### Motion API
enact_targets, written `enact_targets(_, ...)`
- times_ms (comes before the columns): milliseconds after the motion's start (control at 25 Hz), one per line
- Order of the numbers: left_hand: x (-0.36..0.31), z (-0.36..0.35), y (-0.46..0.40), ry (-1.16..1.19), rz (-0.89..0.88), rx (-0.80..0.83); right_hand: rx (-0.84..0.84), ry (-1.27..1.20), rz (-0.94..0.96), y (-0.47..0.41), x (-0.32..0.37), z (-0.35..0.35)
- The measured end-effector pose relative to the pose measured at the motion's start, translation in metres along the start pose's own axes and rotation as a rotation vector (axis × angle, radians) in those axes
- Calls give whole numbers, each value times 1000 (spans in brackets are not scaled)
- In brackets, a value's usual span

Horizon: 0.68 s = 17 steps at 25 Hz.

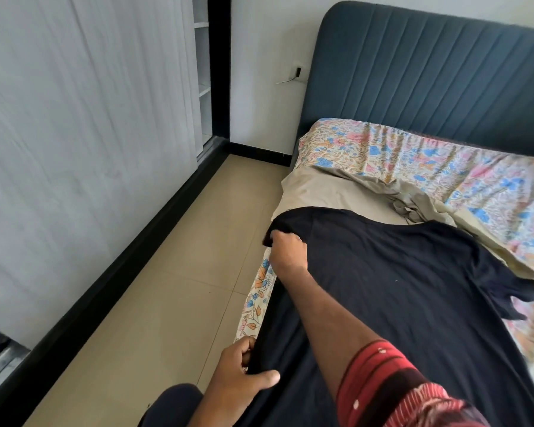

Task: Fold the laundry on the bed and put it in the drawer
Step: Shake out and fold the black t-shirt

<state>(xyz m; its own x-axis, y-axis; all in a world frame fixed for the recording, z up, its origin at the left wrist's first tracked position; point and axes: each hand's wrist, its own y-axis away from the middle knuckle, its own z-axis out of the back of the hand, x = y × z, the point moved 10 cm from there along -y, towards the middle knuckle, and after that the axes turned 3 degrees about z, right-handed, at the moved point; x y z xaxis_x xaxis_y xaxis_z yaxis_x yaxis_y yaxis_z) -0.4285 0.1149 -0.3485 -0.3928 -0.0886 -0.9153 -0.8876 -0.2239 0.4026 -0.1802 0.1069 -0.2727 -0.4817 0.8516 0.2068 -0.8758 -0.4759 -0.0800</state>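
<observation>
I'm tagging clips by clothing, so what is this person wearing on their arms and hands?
Both hands are bare: no gloves, rings or watch show on the left hand or the right hand. The right forearm is uncovered up to a short red sleeve with dark stripes, fine woven lines and small white dots. No sleeve shows on the left arm.

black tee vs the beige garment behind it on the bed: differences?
The black T-shirt lies spread flat; the beige fabric garment is partly rumpled. Both hands grip the black one, the right hand at its sleeve, the left hand at its hem; nothing touches the beige one. Both rest on the floral bedsheet.
</observation>
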Motion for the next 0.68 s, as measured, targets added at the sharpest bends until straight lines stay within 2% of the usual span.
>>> enact_targets(80, -10, -1, 5, -1, -39, 19, -114, -498, -228, 1, -35, 15)
enact_targets(200, -39, -18, 13, 12, -120, 42, -216, -1054, -312, 3, -75, 34)
enact_targets(280, -63, -45, 22, -154, -218, 45, -309, -1423, -360, 12, -113, 52)
enact_targets(360, -83, -85, 30, -347, -306, 61, -452, -1601, -524, 34, -172, 67)
enact_targets(400, -89, -109, 33, -449, -329, 69, -517, -1540, -687, 53, -212, 66)
enact_targets(440, -91, -129, 35, -556, -329, 77, -511, -1344, -851, 74, -250, 61)
enact_targets(520, -80, -167, 40, -801, -294, 143, -403, -919, -1032, 120, -299, 62)
enact_targets(600, -67, -186, 48, -992, -264, 176, -366, -830, -954, 146, -304, 63)
enact_targets(680, -63, -184, 54, -1052, -283, 115, -344, -743, -767, 166, -278, 73)
